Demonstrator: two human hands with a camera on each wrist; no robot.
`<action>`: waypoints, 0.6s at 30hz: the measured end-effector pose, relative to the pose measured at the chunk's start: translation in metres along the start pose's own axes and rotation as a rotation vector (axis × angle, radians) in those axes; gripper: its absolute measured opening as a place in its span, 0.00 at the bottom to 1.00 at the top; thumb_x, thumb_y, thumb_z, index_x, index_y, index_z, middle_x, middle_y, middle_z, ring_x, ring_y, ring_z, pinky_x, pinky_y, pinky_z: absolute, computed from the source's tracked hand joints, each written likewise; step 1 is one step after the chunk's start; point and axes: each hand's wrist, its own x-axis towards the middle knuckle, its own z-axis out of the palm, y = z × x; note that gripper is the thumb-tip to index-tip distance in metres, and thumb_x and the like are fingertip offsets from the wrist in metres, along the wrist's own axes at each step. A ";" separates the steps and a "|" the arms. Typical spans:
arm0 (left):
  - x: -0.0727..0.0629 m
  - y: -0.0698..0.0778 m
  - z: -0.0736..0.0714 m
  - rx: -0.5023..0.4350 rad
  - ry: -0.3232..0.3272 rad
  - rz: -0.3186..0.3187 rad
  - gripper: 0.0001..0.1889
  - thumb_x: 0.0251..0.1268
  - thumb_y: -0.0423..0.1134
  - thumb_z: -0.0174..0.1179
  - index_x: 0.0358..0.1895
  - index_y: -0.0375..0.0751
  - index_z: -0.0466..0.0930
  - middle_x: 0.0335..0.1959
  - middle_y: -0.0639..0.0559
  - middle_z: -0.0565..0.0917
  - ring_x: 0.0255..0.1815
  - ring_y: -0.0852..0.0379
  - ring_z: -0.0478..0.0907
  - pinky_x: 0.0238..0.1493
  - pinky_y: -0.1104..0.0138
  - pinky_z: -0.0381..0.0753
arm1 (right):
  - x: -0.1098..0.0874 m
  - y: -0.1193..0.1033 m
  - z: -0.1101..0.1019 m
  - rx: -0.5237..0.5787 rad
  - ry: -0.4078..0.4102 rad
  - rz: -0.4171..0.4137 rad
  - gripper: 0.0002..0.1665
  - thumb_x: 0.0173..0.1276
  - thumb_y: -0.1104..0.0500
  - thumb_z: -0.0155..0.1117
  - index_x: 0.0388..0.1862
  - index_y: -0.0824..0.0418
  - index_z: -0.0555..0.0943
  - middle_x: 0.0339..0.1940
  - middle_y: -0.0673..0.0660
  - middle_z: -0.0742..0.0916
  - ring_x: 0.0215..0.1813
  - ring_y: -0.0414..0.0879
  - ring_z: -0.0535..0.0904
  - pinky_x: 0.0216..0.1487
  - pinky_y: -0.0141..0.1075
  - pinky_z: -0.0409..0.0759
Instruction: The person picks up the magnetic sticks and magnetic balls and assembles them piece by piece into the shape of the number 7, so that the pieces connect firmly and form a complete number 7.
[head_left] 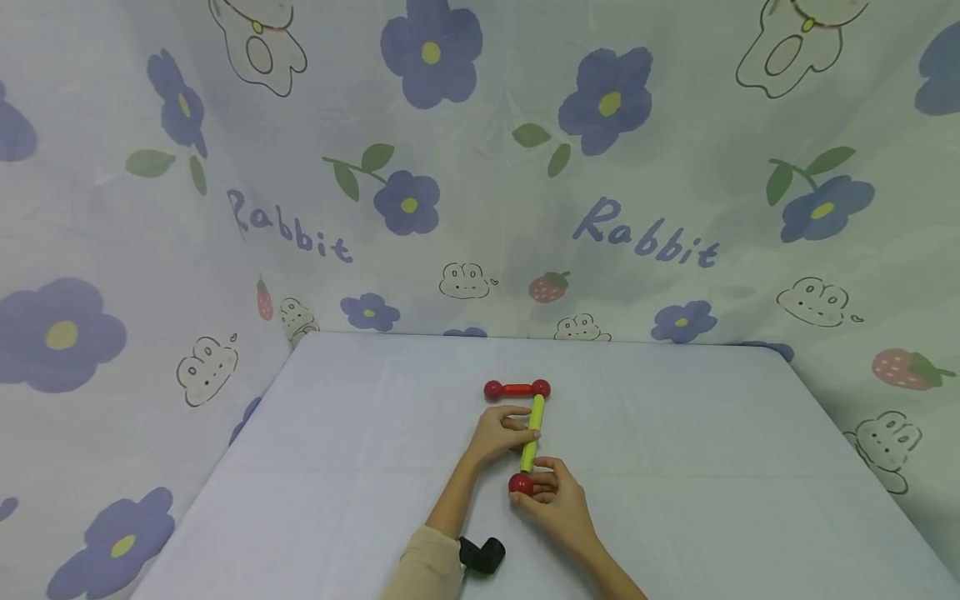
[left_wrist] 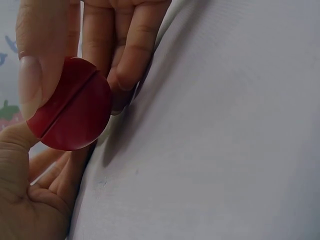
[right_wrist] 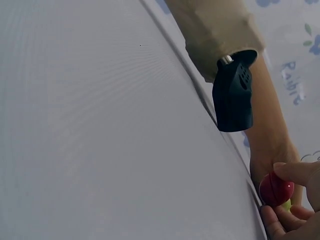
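Note:
In the head view a yellow-green rod (head_left: 536, 414) lies along the table, pointing away from me. My left hand (head_left: 497, 435) grips it near its middle, thumb and fingers on either side. At the rod's near end is a red ball (head_left: 521, 484), pinched between the thumb and fingers of my right hand (head_left: 562, 506). Both wrist views show this ball close to the fingers, with a groove across it. The rod's far end meets another red ball (head_left: 541, 389). From there a short red rod (head_left: 517, 389) runs left to a third red ball (head_left: 492, 390).
A white cloth covers the table (head_left: 675, 450). Behind it and at the sides hangs a curtain (head_left: 495, 175) printed with flowers and rabbits. A black wrist device (head_left: 483, 556) sits at the left sleeve's cuff (head_left: 431, 560).

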 end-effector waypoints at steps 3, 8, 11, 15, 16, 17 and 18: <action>-0.001 0.001 0.000 -0.003 0.001 0.000 0.23 0.52 0.36 0.68 0.52 0.32 0.79 0.31 0.38 0.86 0.26 0.55 0.83 0.30 0.63 0.84 | 0.001 0.002 0.000 0.016 0.009 0.008 0.34 0.51 0.63 0.75 0.53 0.74 0.70 0.39 0.64 0.86 0.38 0.49 0.83 0.37 0.27 0.81; -0.001 0.002 0.000 -0.007 0.002 -0.008 0.22 0.52 0.36 0.68 0.52 0.32 0.79 0.31 0.39 0.86 0.25 0.55 0.83 0.29 0.65 0.84 | 0.002 0.004 0.001 0.047 0.031 0.016 0.31 0.52 0.64 0.74 0.51 0.75 0.71 0.39 0.66 0.86 0.40 0.53 0.84 0.38 0.29 0.82; 0.000 0.000 0.000 -0.013 0.003 -0.005 0.22 0.51 0.35 0.68 0.52 0.31 0.79 0.31 0.38 0.86 0.25 0.55 0.83 0.28 0.65 0.84 | 0.000 0.003 0.001 0.026 0.039 0.016 0.31 0.52 0.62 0.75 0.50 0.75 0.72 0.39 0.66 0.86 0.40 0.52 0.84 0.38 0.30 0.82; 0.001 -0.002 0.001 -0.025 0.005 0.003 0.22 0.51 0.35 0.69 0.51 0.30 0.79 0.30 0.38 0.86 0.24 0.56 0.83 0.28 0.65 0.84 | -0.002 0.001 0.000 -0.025 0.052 0.005 0.30 0.50 0.60 0.76 0.48 0.74 0.74 0.38 0.63 0.86 0.36 0.47 0.84 0.36 0.27 0.82; 0.001 -0.002 0.001 -0.027 0.006 0.007 0.22 0.51 0.34 0.69 0.51 0.30 0.79 0.30 0.38 0.86 0.24 0.56 0.83 0.27 0.65 0.84 | -0.002 0.000 0.000 -0.034 0.056 -0.001 0.30 0.50 0.60 0.76 0.47 0.74 0.75 0.37 0.63 0.86 0.35 0.46 0.83 0.35 0.27 0.81; 0.001 -0.003 0.001 -0.028 0.007 0.009 0.22 0.51 0.34 0.69 0.51 0.30 0.79 0.30 0.38 0.86 0.24 0.56 0.83 0.27 0.65 0.84 | -0.002 0.000 -0.001 -0.042 0.060 -0.008 0.29 0.49 0.60 0.77 0.46 0.74 0.75 0.37 0.63 0.86 0.33 0.45 0.83 0.34 0.26 0.81; 0.001 -0.003 0.001 -0.030 0.011 0.014 0.22 0.51 0.34 0.68 0.51 0.30 0.79 0.30 0.38 0.85 0.24 0.55 0.83 0.27 0.65 0.84 | -0.002 0.000 -0.001 -0.048 0.062 -0.016 0.29 0.49 0.60 0.77 0.46 0.74 0.76 0.36 0.62 0.87 0.32 0.44 0.82 0.33 0.26 0.81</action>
